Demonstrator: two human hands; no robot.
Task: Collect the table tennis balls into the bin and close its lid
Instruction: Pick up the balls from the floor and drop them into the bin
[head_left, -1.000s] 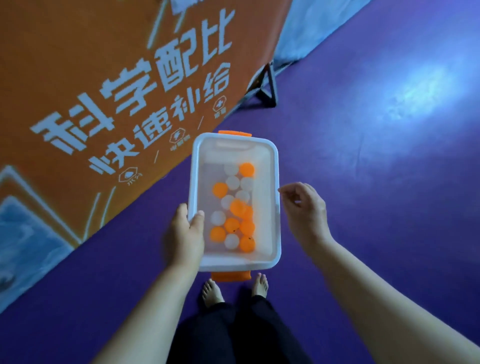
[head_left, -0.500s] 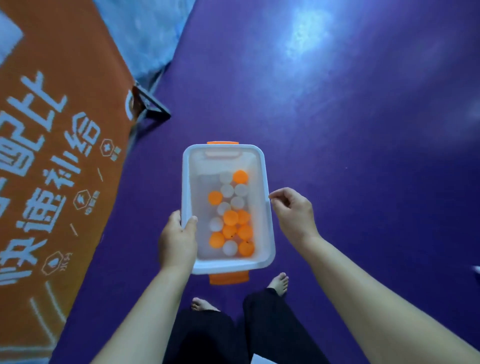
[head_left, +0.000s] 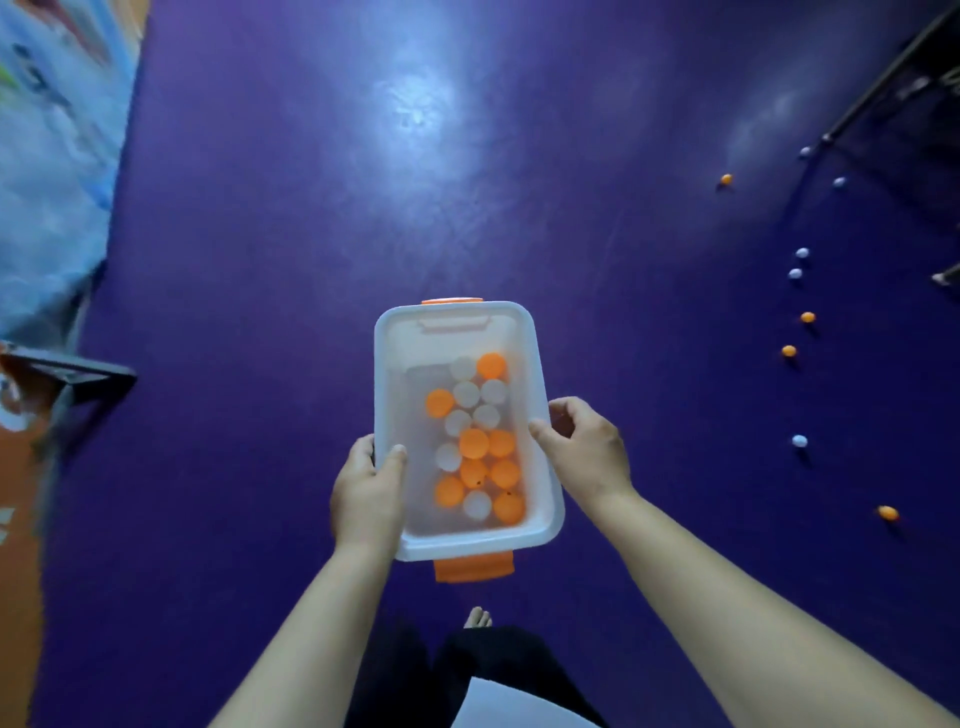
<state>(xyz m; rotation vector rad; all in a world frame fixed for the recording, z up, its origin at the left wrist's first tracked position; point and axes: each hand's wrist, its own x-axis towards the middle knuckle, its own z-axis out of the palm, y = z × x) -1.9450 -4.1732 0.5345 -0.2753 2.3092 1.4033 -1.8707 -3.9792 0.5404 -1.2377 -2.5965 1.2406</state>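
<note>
A clear plastic bin (head_left: 550, 499) with orange latches is held above the purple floor, its top uncovered. Several orange and white table tennis balls (head_left: 474, 442) lie inside it. My left hand (head_left: 367, 491) grips the bin's left rim, thumb over the edge. My right hand (head_left: 587, 448) touches the right rim with curled fingers. Loose balls lie on the floor at the right: an orange one (head_left: 888, 513), a white one (head_left: 799, 441), and several more further back (head_left: 789, 351). No lid is in view.
A banner barrier with a dark metal foot (head_left: 78, 376) stands at the left edge. Black metal legs and netting (head_left: 883, 88) sit at the top right. My bare foot (head_left: 478, 618) shows below the bin. Purple floor (head_left: 260, 260) stretches ahead.
The view has swung right: the orange banner slid out to the left and loose balls on the floor came into sight at the right. Both hands keep their places on the bin.
</note>
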